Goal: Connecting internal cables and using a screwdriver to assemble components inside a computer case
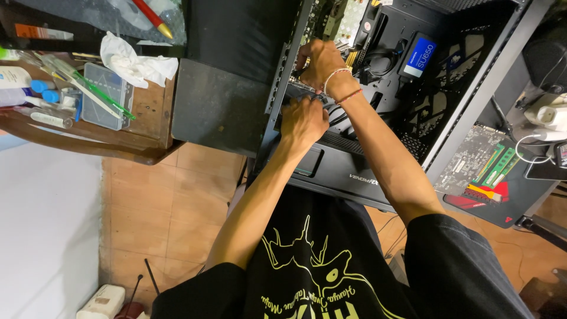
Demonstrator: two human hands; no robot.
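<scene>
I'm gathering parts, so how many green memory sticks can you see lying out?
2. Both green memory sticks lie side by side on the dark mat right of the open computer case, beside a bare circuit board. More may be hidden inside the case.

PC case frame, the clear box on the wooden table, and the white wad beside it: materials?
PC case frame: looks like black-painted sheet metal, matte, with punched vent holes. Clear box: likely transparent plastic; contents show through. White wad: probably tissue or paper, soft crumpled folds. Wooden table: brown wood with visible grain.
</scene>
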